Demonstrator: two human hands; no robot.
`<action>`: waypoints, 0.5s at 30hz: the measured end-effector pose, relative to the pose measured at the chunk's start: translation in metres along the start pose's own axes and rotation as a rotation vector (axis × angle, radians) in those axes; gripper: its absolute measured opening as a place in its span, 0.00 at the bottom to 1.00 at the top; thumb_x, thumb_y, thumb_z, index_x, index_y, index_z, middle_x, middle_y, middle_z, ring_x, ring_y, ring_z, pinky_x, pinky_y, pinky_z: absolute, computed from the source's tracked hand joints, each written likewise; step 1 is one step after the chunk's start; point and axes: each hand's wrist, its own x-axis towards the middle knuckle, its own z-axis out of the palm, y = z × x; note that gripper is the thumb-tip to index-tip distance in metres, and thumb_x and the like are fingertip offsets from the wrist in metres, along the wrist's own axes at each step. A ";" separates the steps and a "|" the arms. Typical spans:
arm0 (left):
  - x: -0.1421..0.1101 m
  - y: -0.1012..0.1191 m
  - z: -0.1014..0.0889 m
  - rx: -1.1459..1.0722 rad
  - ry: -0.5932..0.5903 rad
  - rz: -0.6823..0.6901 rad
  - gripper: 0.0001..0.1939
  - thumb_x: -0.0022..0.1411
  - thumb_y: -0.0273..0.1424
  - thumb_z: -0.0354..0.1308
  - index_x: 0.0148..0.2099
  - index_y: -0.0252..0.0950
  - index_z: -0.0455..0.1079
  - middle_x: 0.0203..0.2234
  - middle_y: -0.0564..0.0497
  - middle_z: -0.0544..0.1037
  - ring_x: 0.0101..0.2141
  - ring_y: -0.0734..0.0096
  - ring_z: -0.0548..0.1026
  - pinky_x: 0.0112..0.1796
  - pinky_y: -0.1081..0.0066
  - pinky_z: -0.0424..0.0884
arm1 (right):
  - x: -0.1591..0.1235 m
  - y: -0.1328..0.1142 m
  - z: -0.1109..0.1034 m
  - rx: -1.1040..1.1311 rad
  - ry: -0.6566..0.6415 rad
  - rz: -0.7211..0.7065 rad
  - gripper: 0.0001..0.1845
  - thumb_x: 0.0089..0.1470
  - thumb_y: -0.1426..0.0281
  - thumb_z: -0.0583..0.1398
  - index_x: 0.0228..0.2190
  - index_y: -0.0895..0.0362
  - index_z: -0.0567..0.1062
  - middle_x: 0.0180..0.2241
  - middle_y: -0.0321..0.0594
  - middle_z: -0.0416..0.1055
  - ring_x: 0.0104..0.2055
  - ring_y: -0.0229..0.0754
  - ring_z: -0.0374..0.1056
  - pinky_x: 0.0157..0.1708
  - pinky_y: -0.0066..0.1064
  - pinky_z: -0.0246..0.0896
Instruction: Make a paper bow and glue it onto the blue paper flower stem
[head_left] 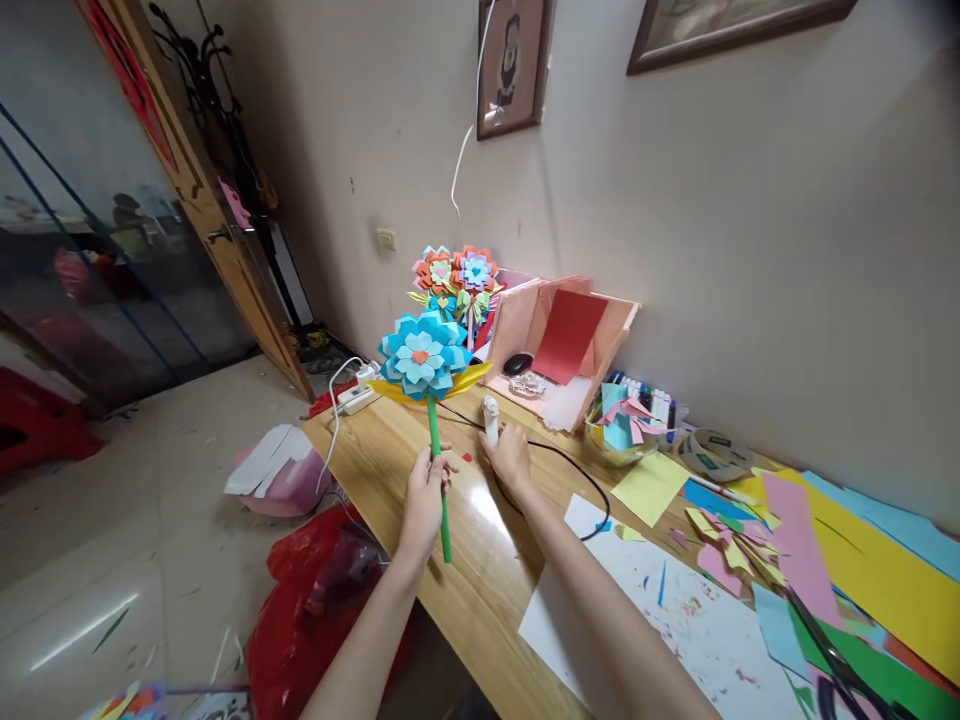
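Note:
My left hand [427,492] is closed round the green stem [440,500] of a paper flower, held upright over the wooden table [465,590]. Its blue bloom [422,355] has an orange centre and yellow leaves below. My right hand [510,455] is wrapped round a white glue gun [491,418] standing on the table, with a black cord [570,470] trailing from it to the right.
More paper flowers [454,278] stand by a pink box [562,335] at the wall. Coloured paper sheets [847,560], scraps, a bowl [619,435], a tape roll [711,452] and scissors [840,665] cover the right side. A red bag [315,610] lies on the floor.

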 end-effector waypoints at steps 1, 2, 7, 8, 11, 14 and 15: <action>0.002 0.000 -0.001 0.003 -0.026 -0.008 0.14 0.54 0.37 0.57 0.41 0.34 0.69 0.20 0.54 0.67 0.19 0.80 0.61 0.22 0.80 0.58 | 0.001 0.000 0.006 0.012 0.005 0.003 0.07 0.40 0.67 0.60 0.23 0.57 0.68 0.26 0.41 0.65 0.37 0.47 0.60 0.40 0.35 0.51; 0.003 0.000 -0.003 0.006 -0.054 -0.021 0.15 0.55 0.38 0.57 0.42 0.35 0.68 0.20 0.55 0.66 0.18 0.81 0.59 0.20 0.80 0.56 | 0.003 0.000 0.009 0.025 0.004 0.005 0.06 0.40 0.69 0.59 0.22 0.57 0.67 0.25 0.39 0.64 0.36 0.46 0.60 0.39 0.35 0.51; 0.007 -0.006 -0.006 0.031 -0.082 -0.056 0.17 0.56 0.42 0.53 0.42 0.34 0.65 0.19 0.57 0.64 0.14 0.86 0.50 0.15 0.82 0.43 | 0.004 -0.005 -0.014 0.099 -0.023 0.016 0.08 0.45 0.65 0.56 0.25 0.58 0.70 0.24 0.38 0.68 0.29 0.43 0.62 0.33 0.32 0.53; 0.008 -0.008 -0.005 0.040 -0.068 -0.049 0.17 0.56 0.42 0.53 0.41 0.34 0.66 0.20 0.57 0.64 0.14 0.86 0.50 0.16 0.82 0.44 | 0.001 -0.007 -0.024 0.117 -0.024 0.016 0.11 0.46 0.64 0.55 0.28 0.58 0.71 0.26 0.38 0.69 0.30 0.43 0.62 0.33 0.32 0.53; 0.007 -0.013 -0.002 0.047 -0.039 -0.045 0.18 0.56 0.43 0.53 0.39 0.33 0.66 0.19 0.56 0.65 0.14 0.85 0.51 0.16 0.82 0.45 | -0.016 -0.015 -0.060 0.210 -0.041 0.015 0.16 0.48 0.62 0.56 0.36 0.58 0.72 0.30 0.38 0.71 0.30 0.42 0.63 0.33 0.31 0.55; 0.005 -0.016 0.003 0.023 -0.037 -0.073 0.18 0.55 0.43 0.54 0.39 0.33 0.67 0.19 0.55 0.65 0.15 0.85 0.51 0.15 0.81 0.45 | -0.036 -0.026 -0.088 0.305 -0.115 0.077 0.14 0.46 0.63 0.59 0.34 0.57 0.72 0.30 0.37 0.71 0.29 0.41 0.63 0.31 0.30 0.55; 0.004 -0.017 0.005 0.018 -0.042 -0.079 0.18 0.55 0.43 0.54 0.39 0.33 0.67 0.19 0.55 0.65 0.15 0.85 0.52 0.16 0.81 0.45 | -0.042 -0.030 -0.094 0.324 -0.155 0.101 0.12 0.45 0.63 0.59 0.32 0.57 0.72 0.28 0.36 0.70 0.28 0.40 0.62 0.29 0.29 0.55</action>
